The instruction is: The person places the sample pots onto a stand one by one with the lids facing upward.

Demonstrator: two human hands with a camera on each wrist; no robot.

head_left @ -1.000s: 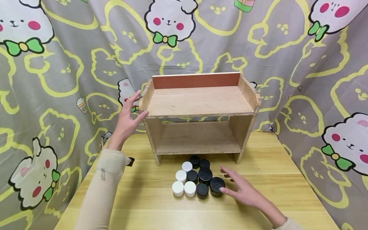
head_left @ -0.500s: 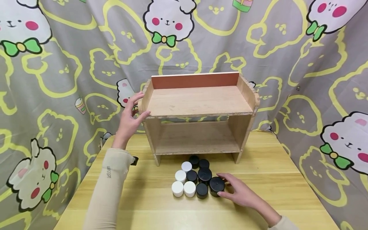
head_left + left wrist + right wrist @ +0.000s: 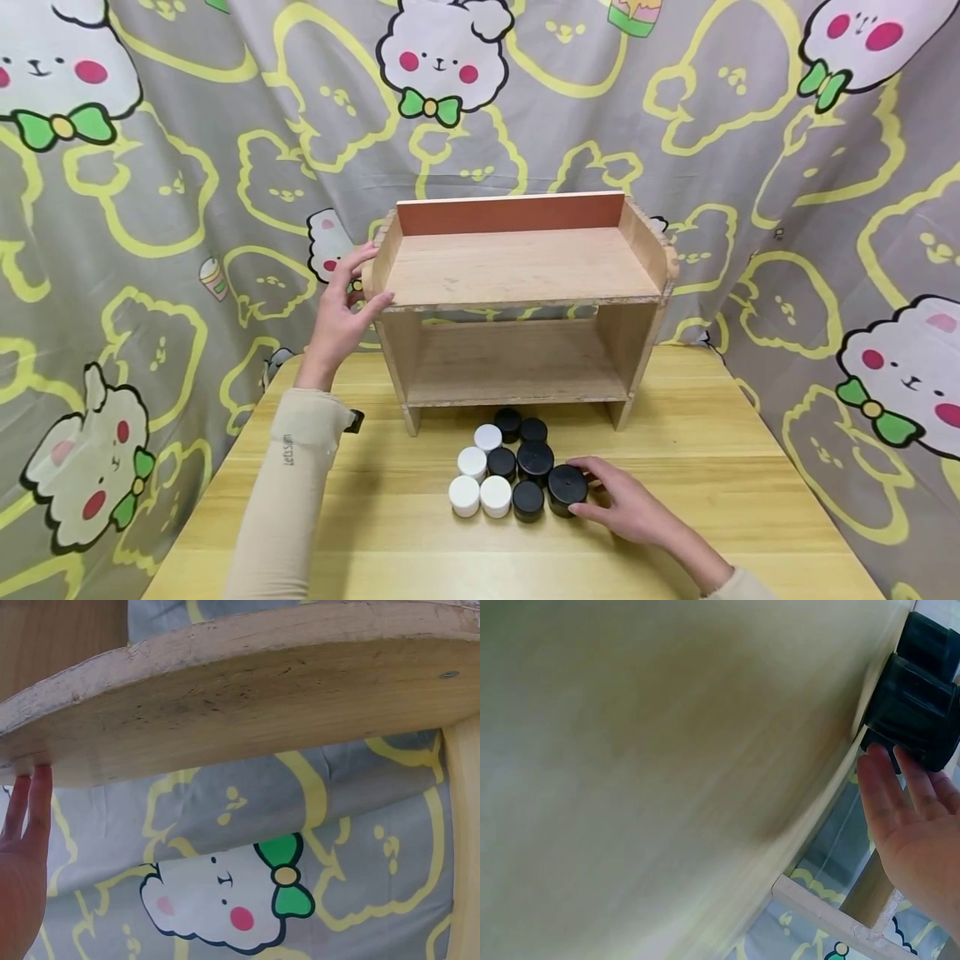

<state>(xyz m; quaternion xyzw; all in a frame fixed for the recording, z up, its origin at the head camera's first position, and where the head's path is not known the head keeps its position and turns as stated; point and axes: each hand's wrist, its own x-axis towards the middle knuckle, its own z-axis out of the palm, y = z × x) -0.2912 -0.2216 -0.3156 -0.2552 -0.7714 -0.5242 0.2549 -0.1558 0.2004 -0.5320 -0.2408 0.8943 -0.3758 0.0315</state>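
Across the back and both sides, a grey curtain (image 3: 247, 100) printed with yellow outlines and white cartoon faces. Below, a pale wood-grain table (image 3: 405, 533). Upright on that, towards the back, a two-tier wooden shelf (image 3: 517, 267) with a reddish strip along the top. At its left side panel, the left hand (image 3: 337, 318), fingers and thumb apart, fingertips touching the outer face, thumb by the front edge. In front of the shelf, the right hand (image 3: 624, 503), clamped on the large black jar (image 3: 567, 487), upright on the table at the group's right end. Bunched to that jar's left, five other black jars (image 3: 528, 500), then four white jars (image 3: 496, 496).
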